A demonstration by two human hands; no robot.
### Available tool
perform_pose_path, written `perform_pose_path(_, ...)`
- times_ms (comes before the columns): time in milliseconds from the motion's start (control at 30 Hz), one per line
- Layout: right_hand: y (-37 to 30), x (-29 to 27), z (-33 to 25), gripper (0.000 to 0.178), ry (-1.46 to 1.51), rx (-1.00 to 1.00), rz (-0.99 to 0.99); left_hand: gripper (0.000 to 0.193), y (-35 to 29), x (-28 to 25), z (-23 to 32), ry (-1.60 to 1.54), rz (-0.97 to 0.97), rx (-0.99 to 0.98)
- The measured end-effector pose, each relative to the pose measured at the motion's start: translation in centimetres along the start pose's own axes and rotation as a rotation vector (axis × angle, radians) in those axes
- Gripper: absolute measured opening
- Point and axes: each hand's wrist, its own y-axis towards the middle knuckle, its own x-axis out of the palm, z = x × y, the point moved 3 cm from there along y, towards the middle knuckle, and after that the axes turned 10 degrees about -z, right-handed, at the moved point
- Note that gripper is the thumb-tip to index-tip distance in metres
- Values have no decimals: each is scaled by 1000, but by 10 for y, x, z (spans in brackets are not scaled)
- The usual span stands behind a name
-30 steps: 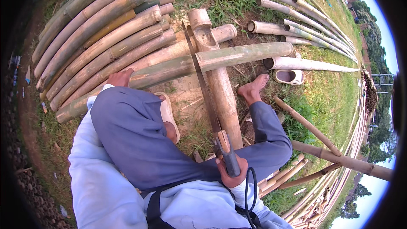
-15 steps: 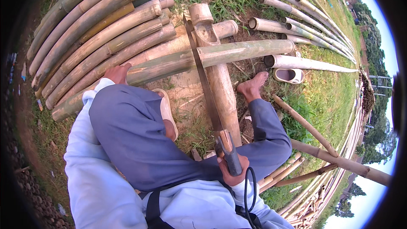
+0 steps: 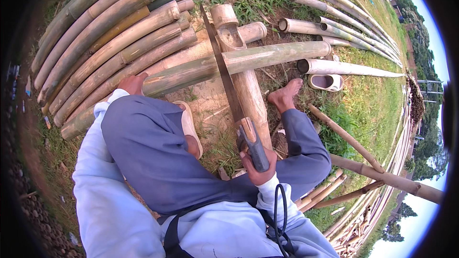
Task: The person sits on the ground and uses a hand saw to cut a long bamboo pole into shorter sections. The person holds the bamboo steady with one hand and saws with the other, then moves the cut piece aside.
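Observation:
A greenish bamboo pole (image 3: 184, 76) lies across a thicker bamboo support (image 3: 248, 96), whose far end has a notch cut into it. My right hand (image 3: 260, 166) is closed round the dark handle of a handsaw (image 3: 224, 69). The long brown blade points away from me and crosses the pole close to the support, at a pale worn spot. My left hand (image 3: 133, 84) rests on the pole at the left, its fingers bent over it; their tips are partly hidden. My bare foot (image 3: 286, 93) is beside the support, and a sandal (image 3: 190, 126) is on my other foot.
Many cut bamboo poles (image 3: 119, 57) are stacked at the left. Further pale poles (image 3: 330, 9) lie on the grass at the far right. An empty sandal (image 3: 326, 82) sits near one pole end. A bamboo frame (image 3: 387, 176) stands at the right.
My right hand has pushed the saw a little forward, and the blade tip reaches slightly farther away and left. My left hand stays on the bamboo pole.

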Motion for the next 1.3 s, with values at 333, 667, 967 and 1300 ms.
perform_pose_path(333,12,1,-5,12,-2,-101,40,72,-26,-141,17,24,-4,36)
perform_pose_path(667,9,8,3,18,38,-120,86,117,42,-63,159,93,-24,9)
perform_pose_path(967,2,5,-9,24,-13,-51,59,72,58,-40,158,43,-23,91)
perform_pose_path(1300,-10,1,-19,13,-11,-24,89,74,60,-42,165,40,-42,146)
